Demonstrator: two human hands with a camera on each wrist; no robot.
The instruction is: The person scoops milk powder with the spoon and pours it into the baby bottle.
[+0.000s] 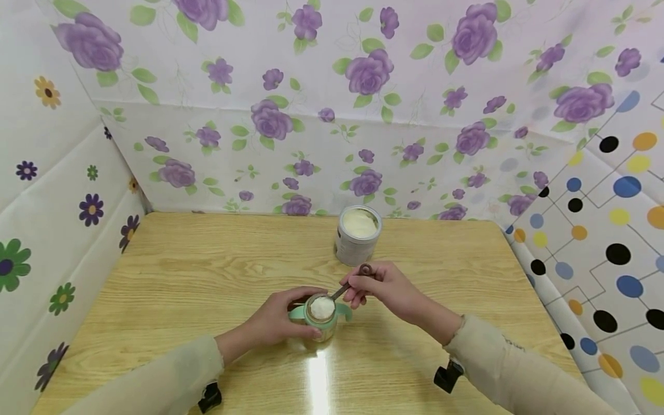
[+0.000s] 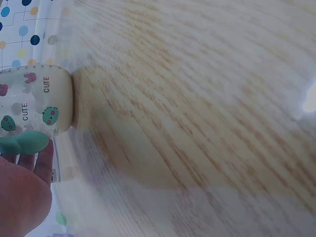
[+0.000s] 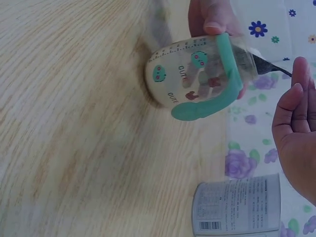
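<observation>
A clear baby bottle [image 1: 324, 331] with green side handles and printed cartoon figures stands on the wooden table, its lid off. My left hand [image 1: 280, 320] grips it around the neck, fingers behind and thumb in front. Over the bottle's mouth is a heap of white powder [image 1: 322, 308], carried by a dark metal spoon [image 1: 340, 291] whose bowl lies at the opening. The spoon's handle, with a curled end, is pinched in my right hand [image 1: 386, 288]. In the right wrist view the spoon [image 3: 269, 66] slopes into the bottle's mouth, and pale contents show through the wall [image 3: 168, 74].
Behind the hands stands an open can [image 1: 357, 245] of pale yellowish powder, near the back edge of the table [image 1: 233, 248]. Flowered cloth [image 1: 321, 115] hangs behind the table, with more patterned cloth along both sides.
</observation>
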